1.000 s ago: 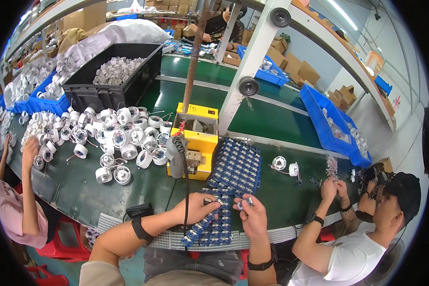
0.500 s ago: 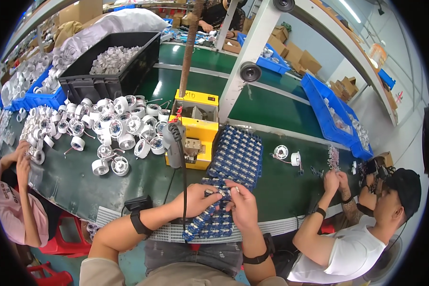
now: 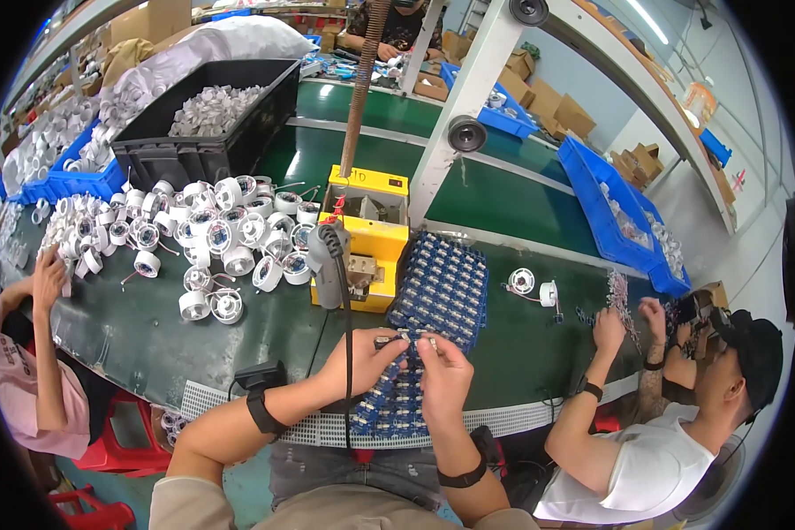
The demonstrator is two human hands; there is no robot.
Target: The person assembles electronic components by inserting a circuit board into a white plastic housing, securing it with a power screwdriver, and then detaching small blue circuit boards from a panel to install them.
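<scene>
Both hands (image 3: pixel 406 362) on blue tray (image 3: pixel 442 291) (small parts)

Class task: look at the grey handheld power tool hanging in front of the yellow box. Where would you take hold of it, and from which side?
Take the grey handheld power tool around its upright barrel-shaped body, coming from the near side. It hangs vertically with its black cord trailing toward the person, and the yellow box-shaped machine blocks the far side. Both the left hand and the right hand are busy over the blue tray of small parts.
</scene>
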